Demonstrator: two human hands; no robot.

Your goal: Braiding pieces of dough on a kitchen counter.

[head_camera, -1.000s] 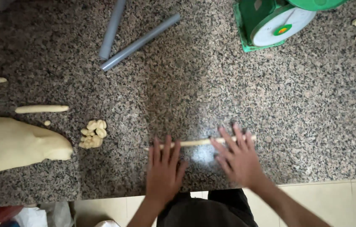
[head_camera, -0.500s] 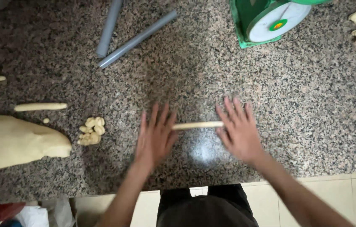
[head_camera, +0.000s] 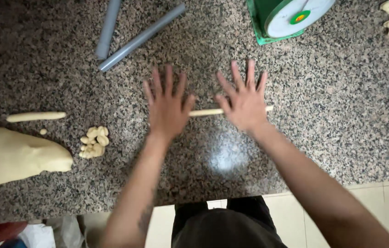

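No packages, labels, signs, screens

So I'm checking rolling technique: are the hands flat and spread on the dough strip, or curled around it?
Flat and spread: left hand and right hand press palms down on the dough strip, fingers splayed.

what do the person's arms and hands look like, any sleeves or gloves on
Both arms are bare along all that shows, with no sleeves in view. The left hand and the right hand wear no gloves, and no rings, watch or bracelets can be seen. A faint dark mark, maybe a tattoo, shows on the left forearm.
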